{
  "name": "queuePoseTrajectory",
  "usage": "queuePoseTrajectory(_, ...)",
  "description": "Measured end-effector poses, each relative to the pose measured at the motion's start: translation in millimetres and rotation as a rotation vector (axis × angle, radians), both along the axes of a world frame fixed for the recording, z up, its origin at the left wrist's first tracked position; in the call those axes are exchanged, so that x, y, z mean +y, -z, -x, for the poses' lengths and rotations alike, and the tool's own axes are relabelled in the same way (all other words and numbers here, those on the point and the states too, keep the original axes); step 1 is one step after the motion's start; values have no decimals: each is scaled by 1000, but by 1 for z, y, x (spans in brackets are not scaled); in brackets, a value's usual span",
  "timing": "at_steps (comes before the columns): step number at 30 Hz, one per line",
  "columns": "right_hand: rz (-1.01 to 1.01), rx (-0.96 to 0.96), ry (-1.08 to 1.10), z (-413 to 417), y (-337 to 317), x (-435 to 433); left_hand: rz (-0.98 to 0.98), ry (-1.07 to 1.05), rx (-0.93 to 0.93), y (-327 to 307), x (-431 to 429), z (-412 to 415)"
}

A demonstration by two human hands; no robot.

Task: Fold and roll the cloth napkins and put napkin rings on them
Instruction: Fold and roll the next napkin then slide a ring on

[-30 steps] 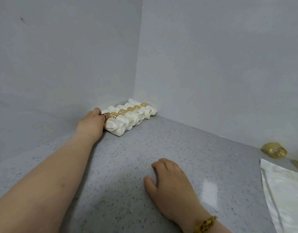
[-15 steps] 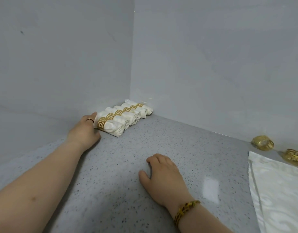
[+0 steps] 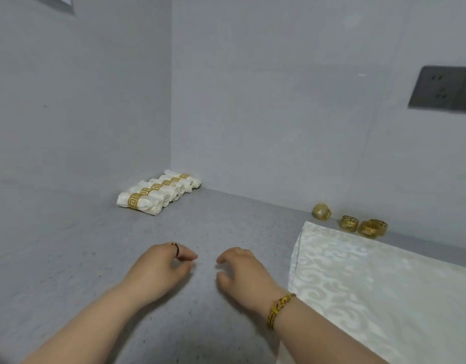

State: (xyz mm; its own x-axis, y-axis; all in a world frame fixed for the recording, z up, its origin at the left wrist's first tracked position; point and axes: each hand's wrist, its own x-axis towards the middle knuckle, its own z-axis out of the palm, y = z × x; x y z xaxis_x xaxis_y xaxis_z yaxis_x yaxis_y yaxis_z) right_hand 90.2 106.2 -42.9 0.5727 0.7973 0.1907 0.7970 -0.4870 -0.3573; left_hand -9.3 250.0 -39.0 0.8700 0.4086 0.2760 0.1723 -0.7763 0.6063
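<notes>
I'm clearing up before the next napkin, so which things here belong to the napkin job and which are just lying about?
Part of the job:
rolled napkins, ringed, in the corner
flat napkin on the right
loose napkin rings by the wall

Just there:
wall socket
bracelet
finger ring

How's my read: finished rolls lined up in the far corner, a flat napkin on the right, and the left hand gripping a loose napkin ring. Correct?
One error: the left hand holds nothing. The head view shows the loose napkin rings on the counter by the back wall, beyond the flat napkin. The finished rolls do line the far corner.
</notes>
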Motion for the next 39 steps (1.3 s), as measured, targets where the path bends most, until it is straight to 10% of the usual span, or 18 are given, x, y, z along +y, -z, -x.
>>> queuePoseTrajectory(13, 1, 138, 307, 57, 7, -261, 135, 700, 247, 27, -191, 40)
queuePoseTrajectory(39, -409, 524, 200, 94, 31, -301, 285, 502, 205, 11, -220, 14)
